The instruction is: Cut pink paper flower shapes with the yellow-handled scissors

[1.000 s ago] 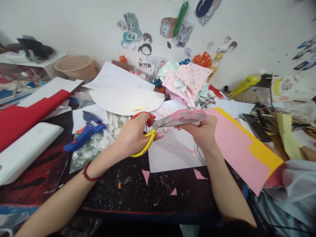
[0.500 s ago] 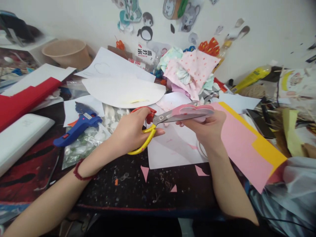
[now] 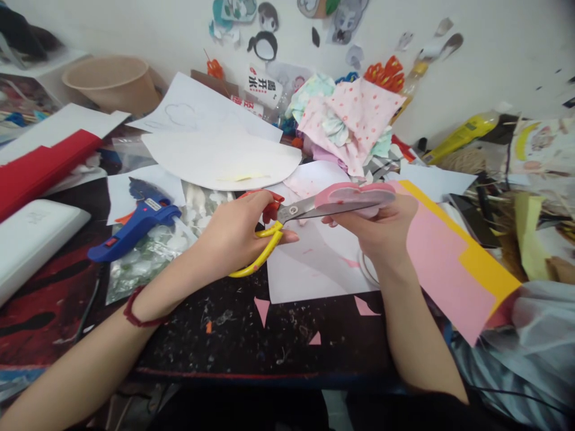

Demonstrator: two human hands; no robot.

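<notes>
My left hand [image 3: 238, 230] is closed round the scissors [image 3: 263, 251], which have one red and one yellow handle. Their metal blades point right and lie along the edge of a rounded pink paper cut-out [image 3: 377, 194]. That cut-out is pinched between the fingers and thumb of my right hand [image 3: 389, 224], held above the table; part of it is hidden behind the blades and fingers. Below both hands lies a white sheet of paper [image 3: 309, 275]. Pink paper scraps [image 3: 262, 310] are scattered on the dark tabletop nearer to me.
On the left are a blue glue gun [image 3: 135, 224] on a plastic bag, a white box-shaped thing [image 3: 40, 239] and red material [image 3: 49, 164]. A white rounded board [image 3: 215, 158] lies behind. Pink and yellow sheets [image 3: 449, 269] are at right. Patterned cloth [image 3: 350, 120] is heaped at the back.
The view has shifted slightly. Both hands keep their grips, and the scissor blades still lie along the pink cut-out, seeming a little more closed.
</notes>
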